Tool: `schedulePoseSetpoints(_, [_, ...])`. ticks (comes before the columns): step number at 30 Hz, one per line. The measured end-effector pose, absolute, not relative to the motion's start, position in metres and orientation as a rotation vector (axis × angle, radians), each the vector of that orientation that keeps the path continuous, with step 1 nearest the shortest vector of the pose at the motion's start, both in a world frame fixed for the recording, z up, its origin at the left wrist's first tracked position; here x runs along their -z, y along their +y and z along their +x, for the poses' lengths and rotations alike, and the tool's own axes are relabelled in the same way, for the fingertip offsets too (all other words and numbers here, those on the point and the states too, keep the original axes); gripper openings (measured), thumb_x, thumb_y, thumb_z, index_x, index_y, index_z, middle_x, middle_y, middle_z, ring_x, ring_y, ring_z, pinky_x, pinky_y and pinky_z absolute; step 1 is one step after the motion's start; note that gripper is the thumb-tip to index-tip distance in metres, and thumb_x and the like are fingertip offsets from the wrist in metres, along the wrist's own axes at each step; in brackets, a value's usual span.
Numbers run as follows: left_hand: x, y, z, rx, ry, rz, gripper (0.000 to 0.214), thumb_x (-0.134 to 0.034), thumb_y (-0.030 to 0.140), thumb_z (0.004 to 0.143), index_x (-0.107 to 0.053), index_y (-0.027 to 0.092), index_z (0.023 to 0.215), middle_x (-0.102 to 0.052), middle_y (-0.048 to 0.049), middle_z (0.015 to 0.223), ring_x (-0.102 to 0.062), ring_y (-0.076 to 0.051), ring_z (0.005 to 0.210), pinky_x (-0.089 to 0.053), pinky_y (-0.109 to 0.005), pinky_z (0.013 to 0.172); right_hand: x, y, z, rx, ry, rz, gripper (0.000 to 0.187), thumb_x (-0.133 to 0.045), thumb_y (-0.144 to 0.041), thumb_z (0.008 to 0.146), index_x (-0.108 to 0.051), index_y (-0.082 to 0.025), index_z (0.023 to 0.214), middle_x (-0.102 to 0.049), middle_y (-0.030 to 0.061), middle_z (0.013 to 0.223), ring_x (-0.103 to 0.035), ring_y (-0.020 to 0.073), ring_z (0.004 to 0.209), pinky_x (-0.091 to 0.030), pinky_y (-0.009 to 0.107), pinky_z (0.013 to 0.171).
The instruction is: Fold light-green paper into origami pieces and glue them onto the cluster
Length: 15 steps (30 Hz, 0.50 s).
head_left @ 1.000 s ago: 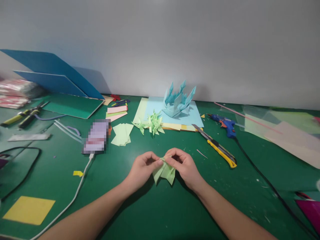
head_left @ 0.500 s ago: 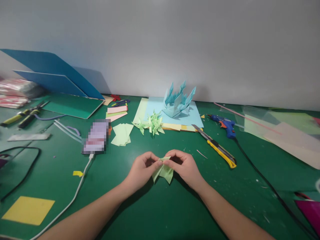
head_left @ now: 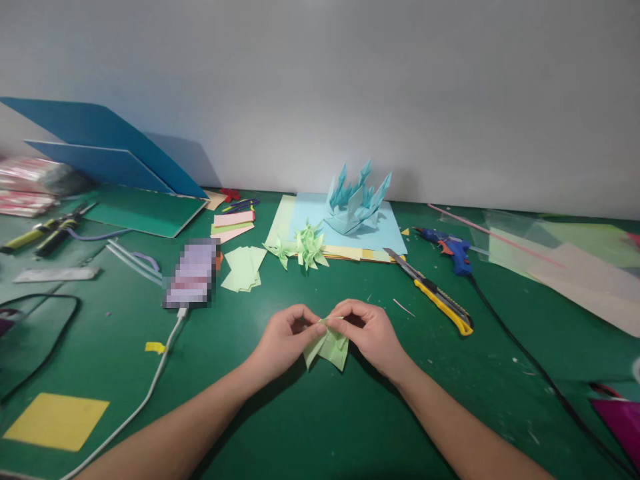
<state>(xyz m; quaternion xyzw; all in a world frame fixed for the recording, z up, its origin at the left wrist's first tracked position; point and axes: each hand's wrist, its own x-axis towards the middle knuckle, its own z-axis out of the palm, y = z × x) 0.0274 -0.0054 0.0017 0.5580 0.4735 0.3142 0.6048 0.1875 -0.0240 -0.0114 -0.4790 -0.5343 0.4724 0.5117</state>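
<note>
A creased piece of light green paper (head_left: pixel 334 352) is held in the air over the green table, its two lower flaps hanging apart. My left hand (head_left: pixel 289 337) pinches its upper left part between thumb and fingers. From the other side my right hand (head_left: pixel 370 333) pinches the upper right part, the two thumbs almost meeting. The fingertips behind the paper are hidden. Beyond the hands lie folded green paper pieces with pointed tips (head_left: pixel 311 245) and a fanned stack of green paper slips (head_left: pixel 244 268).
A blue folded-paper model (head_left: pixel 350 210) stands on paper sheets at the back. To the right lie a yellow utility knife (head_left: pixel 435 297) with its blade out and a blue glue gun (head_left: pixel 453 252). A phone (head_left: pixel 193 273) on a white cable (head_left: pixel 163 373) and pliers (head_left: pixel 55 230) are left.
The green paper's top edge has tipped down between my fingers, and its lower flaps have shifted slightly downward. Both hands stay in nearly the same place.
</note>
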Motion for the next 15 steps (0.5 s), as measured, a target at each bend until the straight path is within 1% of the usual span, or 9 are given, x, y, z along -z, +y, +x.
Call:
schedulePoseSetpoints(3, [-0.0025, -0.0061, 0.0274, -0.735, 1.092, 1.354, 0.027, -0.069, 0.041, 0.064, -0.057, 0.017, 0.063, -0.057, 0.0031, 0.058, -0.048, -0.01, 0.054, -0.039, -0.022, 0.054, 0.0098, -0.0243, 0.1877, -1.156, -1.264, -1.156, 0.013, -0.07, -0.029, 0.066, -0.066, -0.019, 0.058, -0.063, 0.0006, 0.062, -0.056, 0.0143, 0.06, -0.045, 0.027, 0.058])
schedulePoseSetpoints(5, [-0.0029, -0.0067, 0.0275, -0.755, 1.084, 1.393, 0.028, -0.067, 0.042, 0.066, -0.056, 0.017, 0.061, -0.054, 0.0035, 0.057, -0.046, -0.01, 0.055, -0.037, -0.022, 0.054, 0.009, -0.0248, 0.1881, -1.194, -1.234, -1.162, 0.013, -0.07, -0.03, 0.066, -0.068, -0.019, 0.059, -0.064, 0.0007, 0.063, -0.056, 0.0143, 0.06, -0.044, 0.027, 0.058])
schedulePoseSetpoints(10, [-0.0023, -0.0067, 0.0271, -0.775, 1.055, 1.364, 0.029, -0.064, 0.042, 0.069, -0.051, 0.017, 0.062, -0.047, 0.0051, 0.056, -0.042, -0.009, 0.055, -0.033, -0.021, 0.053, 0.01, -0.025, 0.1907, -1.324, -1.099, -1.17, 0.021, -0.068, -0.038, 0.069, -0.068, -0.018, 0.062, -0.063, 0.0007, 0.062, -0.054, 0.0138, 0.06, -0.043, 0.027, 0.06])
schedulePoseSetpoints(13, [-0.0014, -0.0042, 0.0263, -0.829, 1.113, 1.307, 0.029, -0.062, 0.043, 0.071, -0.05, 0.017, 0.065, -0.045, 0.0063, 0.056, -0.04, -0.008, 0.053, -0.033, -0.02, 0.051, 0.0121, -0.024, 0.1921, -1.325, -0.998, -1.134, 0.03, -0.061, -0.048, 0.075, -0.067, -0.018, 0.074, -0.064, 0.0016, 0.065, -0.054, 0.0136, 0.061, -0.044, 0.028, 0.062])
schedulePoseSetpoints(15, [-0.001, -0.002, 0.0262, -0.875, 1.143, 1.265, 0.029, -0.063, 0.043, 0.07, -0.049, 0.018, 0.069, -0.045, 0.0067, 0.058, -0.041, -0.008, 0.052, -0.033, -0.019, 0.05, 0.0132, -0.0243, 0.1915, -1.313, -1.013, -1.063, 0.033, -0.059, -0.052, 0.077, -0.062, -0.02, 0.086, -0.065, 0.0029, 0.076, -0.056, 0.0141, 0.066, -0.045, 0.028, 0.066])
